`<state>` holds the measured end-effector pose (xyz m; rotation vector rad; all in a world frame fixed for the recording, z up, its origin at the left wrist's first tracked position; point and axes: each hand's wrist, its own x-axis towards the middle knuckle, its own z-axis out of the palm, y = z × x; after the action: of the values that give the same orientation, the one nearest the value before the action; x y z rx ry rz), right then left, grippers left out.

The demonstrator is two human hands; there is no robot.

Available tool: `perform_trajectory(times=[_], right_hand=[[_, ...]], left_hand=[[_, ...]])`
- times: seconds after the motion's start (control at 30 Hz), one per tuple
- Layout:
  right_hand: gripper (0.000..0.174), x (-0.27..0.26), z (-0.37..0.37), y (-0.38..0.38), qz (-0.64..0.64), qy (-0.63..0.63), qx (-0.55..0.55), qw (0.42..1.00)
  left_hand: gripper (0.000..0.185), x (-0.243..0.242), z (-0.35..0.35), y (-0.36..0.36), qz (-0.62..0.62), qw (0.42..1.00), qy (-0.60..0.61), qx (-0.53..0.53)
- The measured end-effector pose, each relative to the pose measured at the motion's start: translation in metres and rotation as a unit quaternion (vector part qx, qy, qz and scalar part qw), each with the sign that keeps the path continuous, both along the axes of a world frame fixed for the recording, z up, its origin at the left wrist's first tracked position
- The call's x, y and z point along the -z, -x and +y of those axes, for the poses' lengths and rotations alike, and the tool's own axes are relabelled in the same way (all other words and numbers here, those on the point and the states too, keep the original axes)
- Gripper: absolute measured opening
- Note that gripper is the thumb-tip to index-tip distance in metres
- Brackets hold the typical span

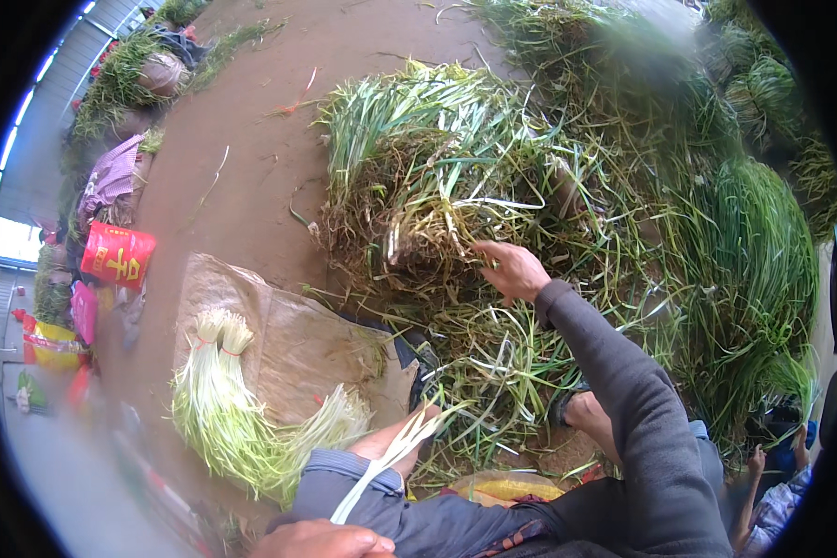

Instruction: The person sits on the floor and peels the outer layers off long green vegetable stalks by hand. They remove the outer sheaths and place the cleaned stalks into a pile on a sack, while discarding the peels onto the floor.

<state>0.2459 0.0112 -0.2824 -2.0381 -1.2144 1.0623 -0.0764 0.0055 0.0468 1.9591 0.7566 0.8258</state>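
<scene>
My left hand [324,539], low at the bottom edge, is closed on a few pale peeled stalks [380,467] whose yellow-green tips point up and right. My right hand [513,270] reaches to the rooty lower edge of a heap of long green leafy stalks [418,132]; its fingers touch the roots and dry leaves, and whether they grip a stalk is unclear. On a brown woven sack [307,342] at the left lie two trimmed pale bundles [213,383] tied with red bands. Beside them is a looser group of pale stalks [328,422].
Loose leaf scraps [502,363] cover the ground between my feet. A large green leafy pile [760,244] stands to the right. A red printed bag [118,254] stands at the far left. Another person's hands [757,460] show at the lower right edge.
</scene>
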Motion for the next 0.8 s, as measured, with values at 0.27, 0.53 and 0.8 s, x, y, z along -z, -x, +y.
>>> perform_trajectory(times=[0.27, 0.53, 0.8], right_hand=[[0.024, -0.065, 0.072, 0.038, 0.113, -0.141, 0.194, 0.964], [0.038, -0.098, 0.025, -0.009, 0.003, 0.001, 0.045, 0.999], [0.053, 0.008, 0.032, 0.046, 0.043, -0.091, 0.032, 0.994]], left_hand=[[0.028, 0.002, -0.007, -0.021, 0.025, 0.999, -0.034, -0.031], [0.024, -0.004, -0.029, -0.032, 0.016, 0.999, -0.025, 0.030], [0.022, 0.005, -0.029, -0.038, 0.093, 0.994, -0.014, 0.049]])
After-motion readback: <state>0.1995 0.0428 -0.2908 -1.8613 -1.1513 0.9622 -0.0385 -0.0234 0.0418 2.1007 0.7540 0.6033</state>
